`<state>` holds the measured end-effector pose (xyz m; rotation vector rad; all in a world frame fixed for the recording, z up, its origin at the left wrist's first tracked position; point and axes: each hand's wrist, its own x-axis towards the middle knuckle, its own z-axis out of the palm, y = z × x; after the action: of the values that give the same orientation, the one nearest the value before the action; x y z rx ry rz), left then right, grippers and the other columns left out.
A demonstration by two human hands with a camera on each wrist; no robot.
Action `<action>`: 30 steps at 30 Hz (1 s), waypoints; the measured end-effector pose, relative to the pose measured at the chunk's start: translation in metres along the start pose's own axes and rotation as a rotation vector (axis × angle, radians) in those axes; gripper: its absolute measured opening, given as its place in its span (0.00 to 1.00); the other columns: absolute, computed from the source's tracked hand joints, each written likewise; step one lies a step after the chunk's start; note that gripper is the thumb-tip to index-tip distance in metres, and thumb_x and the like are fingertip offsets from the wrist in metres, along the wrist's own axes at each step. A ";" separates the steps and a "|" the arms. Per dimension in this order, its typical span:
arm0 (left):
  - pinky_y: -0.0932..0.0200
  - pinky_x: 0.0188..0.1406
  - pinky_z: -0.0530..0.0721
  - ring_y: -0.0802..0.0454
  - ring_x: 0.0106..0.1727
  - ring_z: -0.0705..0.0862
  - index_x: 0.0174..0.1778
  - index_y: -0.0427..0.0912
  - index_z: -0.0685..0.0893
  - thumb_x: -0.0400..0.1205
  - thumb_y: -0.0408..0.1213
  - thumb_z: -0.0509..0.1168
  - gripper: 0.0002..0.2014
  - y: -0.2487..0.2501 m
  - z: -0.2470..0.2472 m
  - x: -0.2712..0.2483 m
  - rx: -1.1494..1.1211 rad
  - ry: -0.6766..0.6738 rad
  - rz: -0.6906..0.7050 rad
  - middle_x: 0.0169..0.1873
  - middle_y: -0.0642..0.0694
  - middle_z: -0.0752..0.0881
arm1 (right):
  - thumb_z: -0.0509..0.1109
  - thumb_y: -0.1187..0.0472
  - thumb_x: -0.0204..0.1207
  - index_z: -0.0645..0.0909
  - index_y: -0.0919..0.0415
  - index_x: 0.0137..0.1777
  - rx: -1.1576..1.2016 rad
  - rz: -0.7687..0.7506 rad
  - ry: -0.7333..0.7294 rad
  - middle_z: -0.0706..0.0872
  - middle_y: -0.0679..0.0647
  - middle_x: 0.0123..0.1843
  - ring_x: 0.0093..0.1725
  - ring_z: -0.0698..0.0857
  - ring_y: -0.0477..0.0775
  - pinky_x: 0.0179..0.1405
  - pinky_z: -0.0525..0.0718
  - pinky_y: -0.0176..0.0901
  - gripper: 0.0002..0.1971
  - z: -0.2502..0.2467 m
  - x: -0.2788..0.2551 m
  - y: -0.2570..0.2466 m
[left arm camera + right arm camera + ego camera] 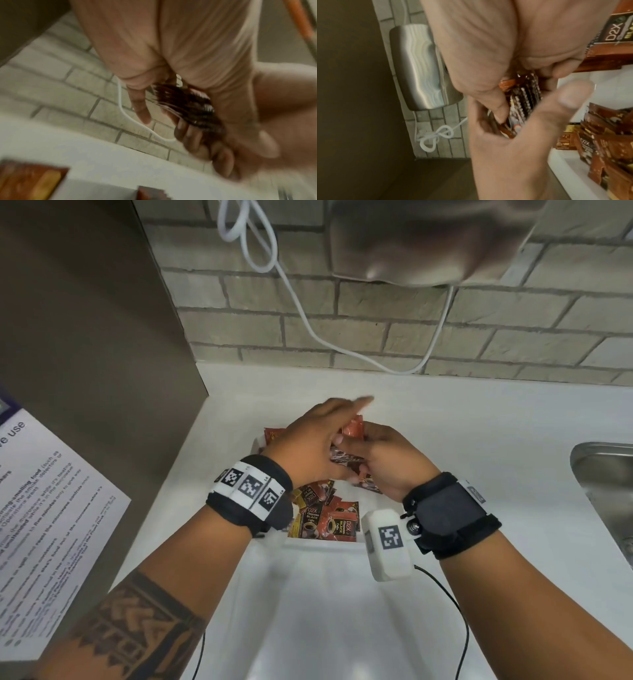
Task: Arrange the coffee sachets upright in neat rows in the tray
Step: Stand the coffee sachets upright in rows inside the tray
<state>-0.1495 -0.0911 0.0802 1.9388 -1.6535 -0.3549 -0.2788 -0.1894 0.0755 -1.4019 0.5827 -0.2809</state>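
Both hands meet over the white tray (325,543) and hold a small stack of red-and-black coffee sachets (344,457) between them. My left hand (329,440) grips the stack from the left, with its index finger stretched out. From the right, my right hand (373,453) pinches the same stack, and one red sachet (354,428) sticks up on top. The stack's serrated edges (522,97) show in the right wrist view; the left wrist view shows it blurred (188,105). Several loose sachets (325,515) lie jumbled in the tray under my wrists.
The tray sits on a white counter (479,422) against a brick wall. A steel sink (603,474) is at the right edge. A grey cabinet side with a printed notice (44,508) stands on the left. A metal wall unit (428,244) and white cable (308,326) hang above.
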 end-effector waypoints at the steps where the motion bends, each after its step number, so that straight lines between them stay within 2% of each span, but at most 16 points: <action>1: 0.60 0.70 0.77 0.57 0.77 0.70 0.88 0.63 0.52 0.61 0.51 0.86 0.64 0.000 -0.001 -0.001 -0.141 0.042 -0.048 0.82 0.56 0.63 | 0.71 0.65 0.81 0.85 0.67 0.59 0.051 0.018 -0.009 0.91 0.61 0.52 0.49 0.89 0.60 0.38 0.83 0.40 0.09 -0.002 -0.002 -0.001; 2: 0.59 0.73 0.74 0.58 0.80 0.66 0.88 0.64 0.47 0.58 0.56 0.86 0.68 -0.001 -0.002 -0.001 -0.346 0.099 -0.123 0.84 0.59 0.59 | 0.73 0.62 0.79 0.85 0.66 0.61 0.076 0.024 -0.013 0.91 0.62 0.54 0.52 0.89 0.63 0.42 0.80 0.41 0.13 -0.004 -0.002 -0.001; 3: 0.55 0.75 0.73 0.57 0.81 0.65 0.88 0.64 0.46 0.56 0.61 0.85 0.70 -0.001 -0.002 -0.002 -0.620 0.153 -0.216 0.85 0.59 0.58 | 0.74 0.59 0.77 0.85 0.65 0.63 0.080 0.026 -0.017 0.91 0.63 0.57 0.69 0.78 0.76 0.46 0.75 0.45 0.16 -0.005 -0.003 -0.002; 4: 0.49 0.74 0.75 0.54 0.80 0.68 0.89 0.61 0.48 0.54 0.63 0.85 0.71 -0.002 -0.003 -0.002 -0.939 0.176 -0.314 0.84 0.55 0.62 | 0.75 0.56 0.75 0.85 0.64 0.64 0.085 0.018 -0.032 0.90 0.63 0.60 0.53 0.73 0.50 0.47 0.71 0.49 0.20 -0.007 -0.003 -0.001; 5: 0.42 0.71 0.78 0.50 0.76 0.74 0.89 0.55 0.54 0.55 0.61 0.86 0.69 -0.004 -0.001 -0.003 -1.238 0.137 -0.394 0.81 0.49 0.69 | 0.75 0.55 0.76 0.83 0.64 0.67 0.104 0.007 -0.062 0.89 0.65 0.63 0.58 0.83 0.65 0.49 0.71 0.50 0.22 -0.006 -0.003 -0.001; 6: 0.36 0.67 0.81 0.45 0.70 0.79 0.86 0.48 0.62 0.57 0.55 0.88 0.62 -0.007 0.002 -0.003 -1.463 0.061 -0.429 0.75 0.43 0.76 | 0.75 0.56 0.78 0.81 0.66 0.69 0.131 -0.008 -0.092 0.87 0.66 0.65 0.61 0.83 0.63 0.52 0.75 0.50 0.22 -0.005 -0.003 -0.002; 8: 0.31 0.63 0.83 0.40 0.65 0.83 0.79 0.44 0.74 0.67 0.41 0.84 0.43 -0.003 0.007 -0.003 -1.640 -0.035 -0.410 0.68 0.38 0.81 | 0.70 0.63 0.82 0.78 0.68 0.72 0.149 -0.052 -0.142 0.87 0.64 0.67 0.67 0.85 0.59 0.65 0.83 0.51 0.20 -0.001 -0.006 -0.003; 10: 0.32 0.61 0.85 0.39 0.67 0.82 0.80 0.45 0.75 0.79 0.32 0.70 0.31 0.005 0.010 -0.002 -1.603 -0.038 -0.359 0.71 0.37 0.81 | 0.68 0.65 0.84 0.78 0.66 0.72 0.029 -0.114 -0.105 0.88 0.58 0.66 0.67 0.86 0.55 0.69 0.84 0.54 0.18 0.001 -0.006 -0.004; 12: 0.34 0.61 0.85 0.39 0.64 0.84 0.81 0.44 0.74 0.85 0.29 0.61 0.26 0.006 0.012 0.000 -1.589 -0.030 -0.354 0.66 0.36 0.83 | 0.74 0.54 0.81 0.79 0.59 0.72 -0.203 -0.156 0.013 0.89 0.55 0.63 0.62 0.89 0.54 0.66 0.85 0.61 0.21 -0.001 -0.002 -0.002; 14: 0.35 0.62 0.85 0.40 0.61 0.87 0.81 0.43 0.74 0.88 0.29 0.59 0.23 0.005 0.011 0.001 -1.552 -0.030 -0.369 0.61 0.37 0.87 | 0.79 0.33 0.68 0.77 0.47 0.73 -0.417 -0.161 0.107 0.86 0.53 0.64 0.65 0.86 0.54 0.65 0.86 0.62 0.36 -0.007 0.001 0.001; 16: 0.40 0.59 0.89 0.42 0.59 0.88 0.79 0.42 0.76 0.88 0.30 0.61 0.22 0.002 0.011 0.001 -1.456 -0.014 -0.368 0.55 0.38 0.90 | 0.78 0.28 0.62 0.75 0.41 0.73 -0.526 -0.153 0.176 0.78 0.50 0.68 0.71 0.78 0.51 0.69 0.82 0.55 0.40 -0.017 0.001 0.001; 19: 0.49 0.46 0.92 0.49 0.48 0.90 0.71 0.42 0.82 0.84 0.30 0.67 0.19 0.003 0.012 0.002 -1.310 0.027 -0.331 0.46 0.46 0.91 | 0.77 0.42 0.74 0.79 0.44 0.68 -0.541 -0.233 0.204 0.81 0.52 0.61 0.58 0.84 0.50 0.52 0.82 0.34 0.24 -0.028 -0.004 -0.014; 21: 0.54 0.42 0.89 0.49 0.45 0.87 0.65 0.43 0.85 0.82 0.29 0.71 0.16 0.004 0.014 0.005 -1.261 0.035 -0.313 0.45 0.47 0.90 | 0.78 0.51 0.76 0.83 0.47 0.62 -0.529 -0.297 0.153 0.88 0.53 0.51 0.47 0.88 0.51 0.47 0.84 0.36 0.16 -0.030 -0.003 -0.026; 24: 0.54 0.41 0.76 0.46 0.43 0.77 0.54 0.43 0.87 0.79 0.23 0.72 0.13 0.005 0.016 0.010 -1.238 0.015 -0.269 0.43 0.46 0.86 | 0.80 0.61 0.76 0.87 0.52 0.55 -0.556 -0.327 0.095 0.88 0.51 0.40 0.38 0.86 0.48 0.47 0.86 0.44 0.10 -0.036 0.002 -0.038; 27: 0.45 0.48 0.84 0.45 0.44 0.85 0.53 0.41 0.88 0.77 0.21 0.75 0.13 0.007 0.015 0.014 -1.121 0.093 -0.292 0.43 0.45 0.88 | 0.81 0.61 0.74 0.88 0.50 0.53 -0.639 -0.335 0.072 0.90 0.52 0.40 0.39 0.86 0.51 0.51 0.86 0.48 0.10 -0.042 0.003 -0.047; 30: 0.46 0.49 0.90 0.46 0.50 0.90 0.61 0.38 0.87 0.75 0.28 0.79 0.18 0.010 0.015 0.017 -1.004 0.128 -0.314 0.49 0.41 0.91 | 0.80 0.59 0.75 0.87 0.48 0.53 -0.714 -0.340 0.109 0.90 0.49 0.40 0.38 0.86 0.44 0.47 0.83 0.37 0.10 -0.049 0.003 -0.050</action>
<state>-0.1621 -0.1123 0.0769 1.3648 -0.7940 -0.9428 -0.2953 -0.2407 0.1211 -2.1941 0.5549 -0.4490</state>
